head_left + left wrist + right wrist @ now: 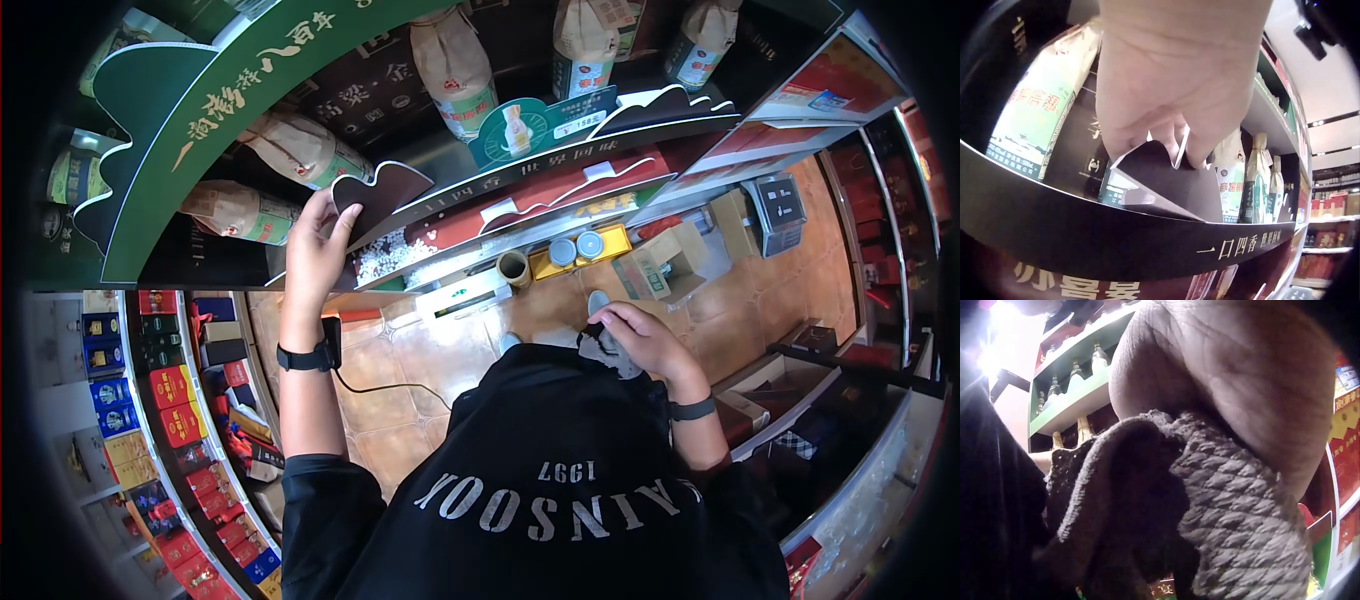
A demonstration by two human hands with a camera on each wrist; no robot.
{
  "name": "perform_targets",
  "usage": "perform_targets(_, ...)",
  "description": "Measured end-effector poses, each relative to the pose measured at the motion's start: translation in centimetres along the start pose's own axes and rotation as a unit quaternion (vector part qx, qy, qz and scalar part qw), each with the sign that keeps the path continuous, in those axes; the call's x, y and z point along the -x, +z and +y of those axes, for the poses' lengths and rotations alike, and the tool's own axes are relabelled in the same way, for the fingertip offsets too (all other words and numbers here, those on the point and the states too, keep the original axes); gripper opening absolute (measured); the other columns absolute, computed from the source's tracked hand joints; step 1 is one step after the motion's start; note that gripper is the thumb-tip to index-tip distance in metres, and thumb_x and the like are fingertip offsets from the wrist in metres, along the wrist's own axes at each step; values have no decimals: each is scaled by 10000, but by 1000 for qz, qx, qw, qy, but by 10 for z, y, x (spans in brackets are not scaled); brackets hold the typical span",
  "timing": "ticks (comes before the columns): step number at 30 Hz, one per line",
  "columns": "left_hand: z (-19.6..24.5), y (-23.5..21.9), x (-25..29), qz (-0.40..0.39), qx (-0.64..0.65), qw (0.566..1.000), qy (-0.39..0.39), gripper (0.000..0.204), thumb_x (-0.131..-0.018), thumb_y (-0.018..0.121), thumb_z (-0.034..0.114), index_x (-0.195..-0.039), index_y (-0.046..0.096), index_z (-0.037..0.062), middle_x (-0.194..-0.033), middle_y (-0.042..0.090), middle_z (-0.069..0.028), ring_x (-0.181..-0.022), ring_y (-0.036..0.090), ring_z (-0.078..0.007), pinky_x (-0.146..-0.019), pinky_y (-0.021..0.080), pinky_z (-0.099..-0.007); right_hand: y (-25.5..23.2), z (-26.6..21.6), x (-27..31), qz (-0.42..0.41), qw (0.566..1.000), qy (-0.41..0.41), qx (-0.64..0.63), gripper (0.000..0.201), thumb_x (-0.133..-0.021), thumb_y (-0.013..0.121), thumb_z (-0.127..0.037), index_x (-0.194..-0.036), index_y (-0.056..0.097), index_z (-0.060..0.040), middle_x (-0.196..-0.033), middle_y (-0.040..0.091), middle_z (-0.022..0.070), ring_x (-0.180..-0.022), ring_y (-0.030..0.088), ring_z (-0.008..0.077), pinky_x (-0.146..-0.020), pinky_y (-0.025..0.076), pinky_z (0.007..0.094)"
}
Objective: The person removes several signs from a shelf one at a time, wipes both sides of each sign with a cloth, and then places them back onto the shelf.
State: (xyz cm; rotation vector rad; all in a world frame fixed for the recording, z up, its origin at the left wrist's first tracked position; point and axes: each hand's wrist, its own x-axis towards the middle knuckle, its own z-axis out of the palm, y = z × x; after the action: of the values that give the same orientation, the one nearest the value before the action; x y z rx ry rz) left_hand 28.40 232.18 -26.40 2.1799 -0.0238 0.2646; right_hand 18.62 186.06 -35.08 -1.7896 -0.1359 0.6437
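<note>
My left hand [318, 245] pinches the wavy top edge of a dark card panel [385, 198] at the shelf's front; in the left wrist view the fingers of my left hand [1172, 119] hold the folded panel [1172, 181] before the wrapped bottles. A paper-wrapped bottle [305, 150] stands just behind that panel. Near the body, my right hand [645, 340] grips a grey cloth [606, 352]. Textured grey fabric [1241, 519] hangs below my right hand [1229, 381] in the right wrist view; its fingertips are hidden there.
More wrapped bottles [455, 75] line the shelf, with a round green price sign [515, 133] at its edge. Below are a yellow tray [612, 240] with two tins, an open carton [665, 265] and a black box [778, 215] on the tiled floor. Red gift boxes [178, 405] fill the left shelves.
</note>
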Motion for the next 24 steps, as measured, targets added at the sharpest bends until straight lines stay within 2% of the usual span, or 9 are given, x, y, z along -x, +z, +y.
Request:
perform_targets(4,10,5,-1,-2,-27,1000,-8,269,-987,736,83,-1230,662,-5,-1073,777,-103,-995,715,-130,-869,552,-290,-7,2,-5,-8,1000,-13,-1,278,-1104,547,-240,-1175,704,-21,-1104,742,73,-1040,676,162,-950,514,300)
perform_targets(10,26,8,-7,-46,-84,995,7,247,-985,737,91,-1206,677,-2,-1026,769,-82,-994,712,-125,-849,558,-292,-12,0,-13,-36,999,-10,-14,266,-1105,549,-226,-1180,698,-18,-1119,743,74,-1066,676,158,-963,514,299)
perform_targets(16,26,22,-15,-43,18,999,13,237,-994,724,88,-1210,678,2,-1014,754,-69,-975,691,-119,-864,545,-291,-17,0,-18,-49,998,-3,-33,263,-1110,549,-219,-1188,692,-14,-1126,740,72,-1065,675,149,-960,515,296)
perform_targets(17,26,24,-17,-65,-6,998,23,244,-998,719,83,-1224,673,3,-1034,754,-74,-975,688,-121,-873,537,-288,-18,1,-20,-51,998,-3,-35,262,-1110,550,-219,-1191,691,-13,-1128,740,73,-1064,675,148,-959,516,295)
perform_targets(24,37,45,-25,-32,-37,998,34,254,-989,724,75,-1232,673,21,-1017,752,-73,-945,690,-132,-830,539,-282,-23,2,-27,-52,997,-32,-38,251,-1103,568,-208,-1197,685,-7,-1116,738,75,-1051,676,143,-946,518,290)
